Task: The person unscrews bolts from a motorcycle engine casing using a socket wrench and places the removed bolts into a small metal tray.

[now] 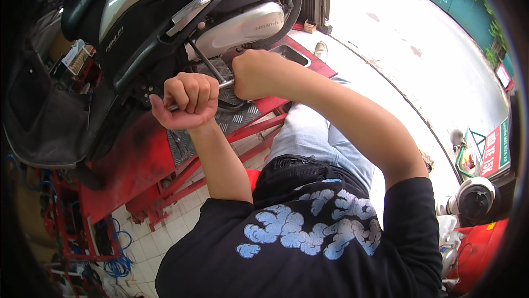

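Metal rod [226, 83] beside scooter [140, 36], over red lift [138, 157]. Our left hand [190, 101] and right hand [254, 75] have fingers [193, 89] curled around it. Step, we judge: working rod with both hands; next move calls for firm, even grip. We count one rod, one scooter, one lift, two hands.

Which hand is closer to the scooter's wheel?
The right hand, farther right on the bar; the left hand holds it farther from the wheel.

Pavement [380, 28] glares white; left side dimmer; edges curve into black.
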{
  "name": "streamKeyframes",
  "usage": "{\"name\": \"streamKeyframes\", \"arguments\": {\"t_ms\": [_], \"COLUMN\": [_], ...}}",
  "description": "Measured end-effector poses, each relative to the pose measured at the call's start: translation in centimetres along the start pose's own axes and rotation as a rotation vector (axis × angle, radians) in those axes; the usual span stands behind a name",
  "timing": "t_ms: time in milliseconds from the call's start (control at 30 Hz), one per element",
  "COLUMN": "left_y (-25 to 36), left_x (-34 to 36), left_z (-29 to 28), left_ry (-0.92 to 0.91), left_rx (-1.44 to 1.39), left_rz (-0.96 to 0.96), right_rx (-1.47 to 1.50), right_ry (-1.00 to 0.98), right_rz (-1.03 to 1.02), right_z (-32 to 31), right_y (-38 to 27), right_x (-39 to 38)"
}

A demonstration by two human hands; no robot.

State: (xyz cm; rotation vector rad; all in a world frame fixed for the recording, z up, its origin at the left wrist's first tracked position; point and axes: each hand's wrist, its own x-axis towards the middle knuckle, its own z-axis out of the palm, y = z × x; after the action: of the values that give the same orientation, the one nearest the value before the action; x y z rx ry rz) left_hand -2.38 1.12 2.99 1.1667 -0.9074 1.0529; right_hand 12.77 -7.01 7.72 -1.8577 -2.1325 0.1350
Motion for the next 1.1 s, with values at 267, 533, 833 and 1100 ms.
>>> {"name": "streamKeyframes", "arguments": {"t_ms": [267,533,833,1100], "left_y": [1.1,-5.4,-2.7,-7.2], "left_x": [0.6,2.0,2.1,0.8], "left_z": [2.6,4.9,5.2,5.5], "left_ry": [0.452,0.743,0.755,0.777], "left_rx": [0.107,0.700,0.567,0.216], "left_rz": [0.126,-0.166,-0.065,0.359], "right_rx": [0.282,0.748,0.578,-0.260], "right_ry": [0.014,0.233,0.202,0.565], "right_rz": [0.072,0.126,0.115,-0.106], "right_z": [2.2,7.9,8.3,0.0], "right_y": [-2.0,2.4,-0.3,3.4], "right_x": [-0.1,-0.4,-0.1,0.8]}}
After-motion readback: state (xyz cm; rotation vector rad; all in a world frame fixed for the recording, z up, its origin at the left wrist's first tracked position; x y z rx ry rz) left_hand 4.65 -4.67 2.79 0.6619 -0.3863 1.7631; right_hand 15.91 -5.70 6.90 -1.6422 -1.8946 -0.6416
